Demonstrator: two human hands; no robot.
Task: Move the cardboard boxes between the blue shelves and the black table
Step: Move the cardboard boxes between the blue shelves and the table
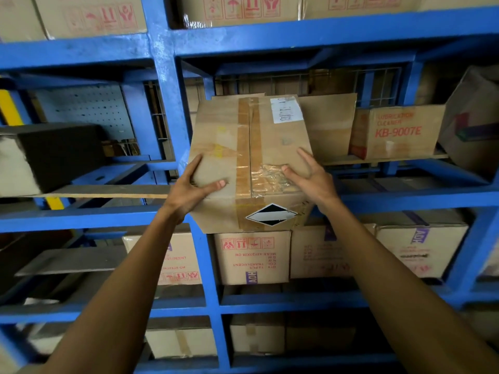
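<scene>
At blue shelves [167, 109]: cardboard box [251, 147] between fingers [216, 184].

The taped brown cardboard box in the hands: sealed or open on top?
Sealed. On the taped brown cardboard box, brown tape runs along the top seam and down the front face, and the flaps lie flat.

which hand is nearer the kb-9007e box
Right. The right hand lies on the taped brown cardboard box, nearer the red-lettered KB-9007E cardboard box; the left hand grips the far corner.
</scene>
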